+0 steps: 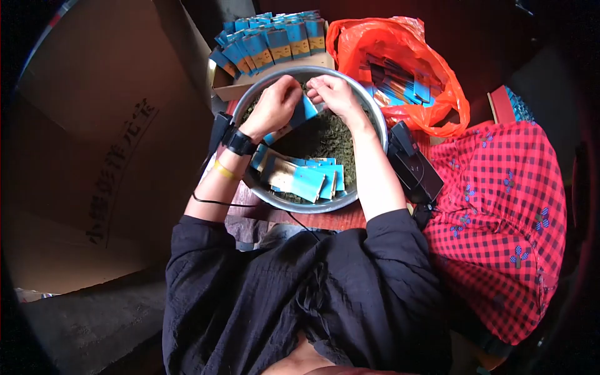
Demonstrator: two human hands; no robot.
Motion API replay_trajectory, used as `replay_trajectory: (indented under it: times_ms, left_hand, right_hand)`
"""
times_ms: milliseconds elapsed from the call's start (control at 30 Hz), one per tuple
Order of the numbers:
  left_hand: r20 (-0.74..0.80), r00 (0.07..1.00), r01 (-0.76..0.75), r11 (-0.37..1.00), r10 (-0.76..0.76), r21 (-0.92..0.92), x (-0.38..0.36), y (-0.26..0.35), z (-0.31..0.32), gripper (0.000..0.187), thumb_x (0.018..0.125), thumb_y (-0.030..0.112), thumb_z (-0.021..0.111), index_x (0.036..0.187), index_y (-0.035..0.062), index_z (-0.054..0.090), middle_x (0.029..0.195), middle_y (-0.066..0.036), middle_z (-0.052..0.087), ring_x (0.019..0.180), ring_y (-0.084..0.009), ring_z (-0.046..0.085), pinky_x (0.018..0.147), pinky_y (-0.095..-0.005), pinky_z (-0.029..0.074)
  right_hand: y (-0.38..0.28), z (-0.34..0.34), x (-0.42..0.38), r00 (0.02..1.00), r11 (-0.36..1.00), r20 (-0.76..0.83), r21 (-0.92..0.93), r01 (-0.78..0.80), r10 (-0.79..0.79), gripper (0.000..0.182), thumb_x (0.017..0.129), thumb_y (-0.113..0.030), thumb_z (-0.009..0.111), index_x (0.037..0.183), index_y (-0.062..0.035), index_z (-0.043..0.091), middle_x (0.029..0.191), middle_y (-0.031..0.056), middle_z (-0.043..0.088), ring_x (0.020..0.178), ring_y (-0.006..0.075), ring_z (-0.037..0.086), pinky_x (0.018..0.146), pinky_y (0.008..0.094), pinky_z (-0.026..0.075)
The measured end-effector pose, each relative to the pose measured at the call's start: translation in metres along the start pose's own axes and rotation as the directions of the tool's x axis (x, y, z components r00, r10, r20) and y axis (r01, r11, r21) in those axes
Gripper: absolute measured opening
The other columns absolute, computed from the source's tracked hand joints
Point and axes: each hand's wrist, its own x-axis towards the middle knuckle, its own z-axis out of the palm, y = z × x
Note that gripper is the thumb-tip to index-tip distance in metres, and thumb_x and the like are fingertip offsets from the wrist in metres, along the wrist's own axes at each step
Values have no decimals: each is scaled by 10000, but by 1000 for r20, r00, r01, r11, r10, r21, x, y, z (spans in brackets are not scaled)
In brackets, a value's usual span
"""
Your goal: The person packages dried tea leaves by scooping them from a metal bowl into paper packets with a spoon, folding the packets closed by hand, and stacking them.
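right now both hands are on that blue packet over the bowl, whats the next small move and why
Probably dip the blue packet lower toward the dark loose material in the metal bowl. The left hand and right hand hold it just above that heap, and more packets lie at the near rim.

Both forearms reach forward from black sleeves pushed up near the elbows, converging so the two hands meet close together. The left hand (275, 103) is curled, fingers bent under and knuckles turned up, thumb side facing the right hand; its wrist is slightly bent and carries a black band, with a yellow band just behind that on the forearm. The right hand (334, 94) sits just beside the left, almost touching it, fingers pinched together and pointing toward the left hand. The right forearm is bare and runs straight back to its sleeve.
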Motion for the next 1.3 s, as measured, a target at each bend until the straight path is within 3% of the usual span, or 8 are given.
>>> replay_trajectory:
  times_ms: [200, 500, 567, 700, 767, 867, 1033, 1300]
  left_hand:
    - [-186, 980, 47, 991, -71, -127, 5, -49, 16, 155, 927, 147, 593, 962, -2, 618, 814, -93, 649, 773, -156, 618, 705, -307, 504]
    - [-241, 965, -99, 995, 100, 14, -3, -24, 15, 112, 900, 80, 623, 998, 28, 637, 839, -119, 683, 777, -204, 685, 693, -305, 527]
    - [-221, 967, -120, 992, 127, 41, -5, -23, 18, 134, 897, 90, 628, 1018, 34, 640, 847, -127, 684, 786, -223, 689, 695, -314, 532]
    - [-131, 939, -262, 909, 317, 325, -4, -17, 16, 487, 815, 287, 732, 1199, 36, 571, 1093, -169, 649, 1007, -319, 638, 861, -407, 498]
    - [-62, 951, -255, 883, 302, 394, -8, -22, 18, 644, 783, 350, 753, 1294, 47, 505, 1230, -158, 593, 1159, -316, 555, 987, -434, 407]
    - [-94, 948, -245, 884, 305, 397, -7, -19, 18, 660, 776, 365, 758, 1297, 48, 508, 1221, -168, 598, 1136, -333, 569, 957, -438, 436]
    - [-90, 985, -142, 986, 150, 91, -5, -15, 12, 679, 777, 412, 764, 1294, 50, 514, 1213, -187, 605, 1106, -358, 592, 920, -431, 482]
    - [-79, 994, -70, 996, 74, 47, -8, -10, 11, 675, 797, 404, 771, 1280, 28, 486, 1140, -196, 624, 1065, -303, 615, 906, -373, 489]
  right_hand:
    - [-4, 2, -6, 981, 993, 195, -117, 3, 20, 305, 968, -342, 544, 1014, -75, 683, 794, -23, 668, 643, 64, 612, 518, 199, 435]
    - [-25, -3, -16, 945, 992, 302, -30, -120, 124, 258, 919, -296, 564, 843, -71, 666, 722, 1, 653, 602, 92, 640, 487, 228, 453]
    - [-22, -1, -15, 932, 976, 315, -173, -131, 181, 231, 900, -283, 563, 859, -69, 637, 737, -5, 635, 625, 94, 637, 506, 217, 450]
    - [-18, -3, -10, 997, 992, 71, -122, -28, 37, 248, 927, -287, 544, 813, -87, 637, 689, -25, 619, 595, 63, 590, 489, 211, 415]
    - [-16, -7, -10, 1000, 998, 27, -56, -8, 9, 215, 895, -234, 601, 816, -43, 661, 691, 9, 634, 581, 72, 604, 465, 217, 421]
    - [-8, -9, -6, 998, 998, 50, 56, 30, -33, 254, 920, -303, 634, 863, -55, 654, 704, -22, 614, 568, 55, 566, 478, 187, 381]
    - [-14, -9, -9, 989, 957, 138, 276, -90, 53, 268, 917, -373, 637, 951, -107, 654, 765, -33, 625, 604, 41, 557, 516, 169, 364]
    - [-15, 1, -11, 976, 777, 171, 593, -214, 138, 263, 942, -399, 600, 1037, -159, 651, 840, -35, 642, 614, 57, 574, 524, 201, 418]
